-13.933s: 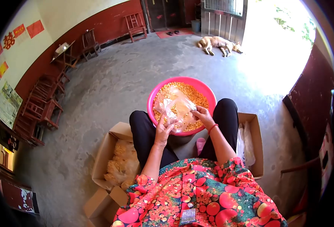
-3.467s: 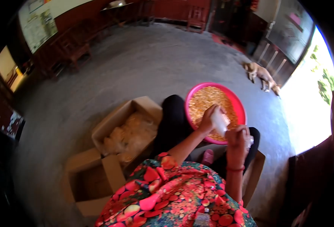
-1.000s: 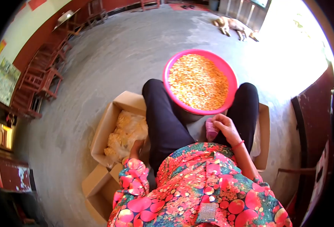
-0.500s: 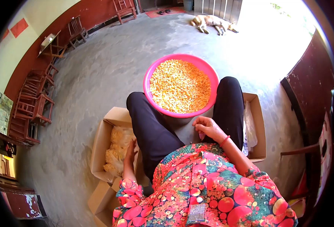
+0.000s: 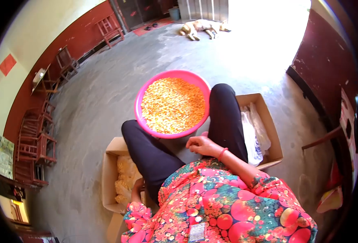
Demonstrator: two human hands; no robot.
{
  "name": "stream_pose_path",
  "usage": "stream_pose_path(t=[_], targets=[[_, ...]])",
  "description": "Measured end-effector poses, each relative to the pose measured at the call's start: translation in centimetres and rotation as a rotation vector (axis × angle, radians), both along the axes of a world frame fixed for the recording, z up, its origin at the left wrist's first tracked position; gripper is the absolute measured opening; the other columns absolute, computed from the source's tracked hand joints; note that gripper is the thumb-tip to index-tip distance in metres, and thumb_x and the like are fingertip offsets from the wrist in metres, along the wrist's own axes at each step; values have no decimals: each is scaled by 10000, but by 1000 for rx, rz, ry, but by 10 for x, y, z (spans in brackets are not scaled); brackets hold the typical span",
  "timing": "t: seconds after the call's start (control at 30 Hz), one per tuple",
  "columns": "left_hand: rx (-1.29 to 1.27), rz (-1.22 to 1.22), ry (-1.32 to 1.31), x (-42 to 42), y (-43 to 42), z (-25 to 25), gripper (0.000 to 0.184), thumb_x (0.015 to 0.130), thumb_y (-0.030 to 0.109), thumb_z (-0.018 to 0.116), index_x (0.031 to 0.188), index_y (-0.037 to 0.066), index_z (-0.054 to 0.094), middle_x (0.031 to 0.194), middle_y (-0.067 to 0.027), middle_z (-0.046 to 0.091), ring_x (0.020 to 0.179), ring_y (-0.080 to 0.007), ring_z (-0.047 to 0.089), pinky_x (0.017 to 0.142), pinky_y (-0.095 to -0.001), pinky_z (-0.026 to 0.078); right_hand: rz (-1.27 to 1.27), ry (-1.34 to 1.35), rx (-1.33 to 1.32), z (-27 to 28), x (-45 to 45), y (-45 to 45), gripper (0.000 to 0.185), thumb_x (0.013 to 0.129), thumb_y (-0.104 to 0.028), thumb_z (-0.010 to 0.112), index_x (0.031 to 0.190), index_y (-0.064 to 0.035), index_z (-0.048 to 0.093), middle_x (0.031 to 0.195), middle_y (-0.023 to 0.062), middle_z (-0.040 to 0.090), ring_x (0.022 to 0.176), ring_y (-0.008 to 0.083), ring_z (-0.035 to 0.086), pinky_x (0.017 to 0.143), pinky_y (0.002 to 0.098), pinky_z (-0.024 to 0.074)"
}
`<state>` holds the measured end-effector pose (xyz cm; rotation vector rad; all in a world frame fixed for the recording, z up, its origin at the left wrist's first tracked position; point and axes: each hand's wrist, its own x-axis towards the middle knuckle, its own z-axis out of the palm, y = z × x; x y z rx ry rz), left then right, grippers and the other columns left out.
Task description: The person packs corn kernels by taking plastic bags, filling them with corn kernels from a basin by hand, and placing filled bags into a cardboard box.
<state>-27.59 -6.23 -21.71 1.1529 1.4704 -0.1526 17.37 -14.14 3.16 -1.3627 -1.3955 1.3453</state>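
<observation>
**Corn kernels (image 5: 173,105): a wide heap loose in the basin, yellow contents bagged in the box at your left**

- Kernels sit in the pink basin (image 5: 197,79), between and just beyond your knees. The heap is broad and fairly level, with the basin's wall showing above it. No bag lies on it.
- Done, as far as shows: clear plastic with yellow contents (image 5: 125,176) lies in the left box (image 5: 107,182), beside your left leg. Probably several filled bags; you can't count them from here, as your leg and arm cover part of the box.
- Left: a good amount of corn lies loose, so call it partway, my judgement. Pale plastic bags (image 5: 250,137) lie in the right box (image 5: 274,133), beside your right leg. How many, you can't tell.
- Your left hand (image 5: 137,190) is down at the left box, close to the yellow contents. Fingers mostly hidden; can't tell if they are spread, pressed together or pinching plastic.
- Your right hand (image 5: 202,145) is over your lap, near side of the basin and apart from it. Fingers bent loosely inward, no bag seen in them. Whether the tips meet, can't tell. Red band (image 5: 222,154) on that wrist.
</observation>
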Motion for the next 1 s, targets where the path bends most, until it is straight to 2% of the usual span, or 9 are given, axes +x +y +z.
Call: stream_pose_path(t=[0.13, 0.2, 0.33, 0.4, 0.47, 0.6, 0.67, 0.73, 1.0], targets=[[854, 116, 519, -3, 37, 27, 243, 741, 222, 550, 926, 76, 609, 708, -131, 595, 615, -243, 580, 588, -373, 479, -4, -55, 75, 11, 0, -4, 125, 775, -85, 512, 851, -19, 587, 713, 44, 591, 659, 114, 563, 613, 262, 469], [1143, 248, 496, 10, 65, 63, 179, 713, 171, 574, 829, 49, 634, 668, -144, 577, 618, -212, 572, 598, -341, 472, -16, -35, 79, 8, 1, -4, 133, 764, -79, 504, 846, -19, 590, 707, 47, 593, 656, 116, 565, 614, 263, 468], [1421, 447, -150, 83, 114, 183, 152, 797, 78, 519, 903, 6, 601, 740, -54, 604, 641, -128, 532, 607, -265, 444, 12, -42, 25, 9, 1, -3, 142, 749, -88, 507, 836, -22, 598, 708, 54, 601, 662, 125, 568, 619, 263, 463], [1367, 484, -443, 145, 129, 252, 147, 822, 51, 492, 917, -7, 588, 754, 0, 587, 635, -81, 507, 588, -218, 426, 80, -89, 67, 7, 3, -3, 141, 782, -107, 495, 878, -34, 569, 691, 7, 546, 622, 81, 512, 581, 229, 445], [1273, 409, -466, 203, 106, 304, 145, 824, 64, 500, 914, -2, 592, 747, 7, 577, 642, -62, 499, 583, -194, 414, 79, -86, 74, 6, 3, -3, 137, 782, -105, 492, 873, -35, 567, 678, 1, 534, 611, 78, 499, 574, 226, 437], [1256, 140, -541, 280, 89, 281, 139, 822, 61, 495, 900, 28, 606, 720, 28, 552, 596, -30, 473, 520, -187, 413, 73, -137, 104, 5, 3, -3, 146, 773, -107, 499, 873, -38, 581, 720, 30, 580, 641, 107, 539, 610, 251, 454], [1381, 92, -591, 312, 63, 251, 138, 803, 63, 508, 882, 47, 620, 746, -32, 619, 626, -105, 564, 577, -251, 449, 38, -235, 231, -6, 2, -1, 146, 729, -135, 532, 823, -55, 610, 769, 97, 626, 716, 205, 601, 661, 306, 467], [1585, -301, -94, 316, 39, 242, 127, 757, 75, 535, 822, 91, 642, 764, -49, 630, 631, -183, 596, 575, -294, 468, 58, -309, 266, -13, 1, 1, 143, 727, -157, 531, 804, -60, 604, 764, 107, 624, 720, 241, 603, 652, 328, 466], [1445, -277, -245, 313, 31, 248, 124, 742, 104, 527, 773, 123, 646, 758, -48, 622, 638, -221, 589, 571, -323, 469, 139, -404, 246, -25, -1, 6, 139, 725, -173, 532, 801, -77, 599, 770, 107, 620, 734, 260, 600, 661, 345, 464]])
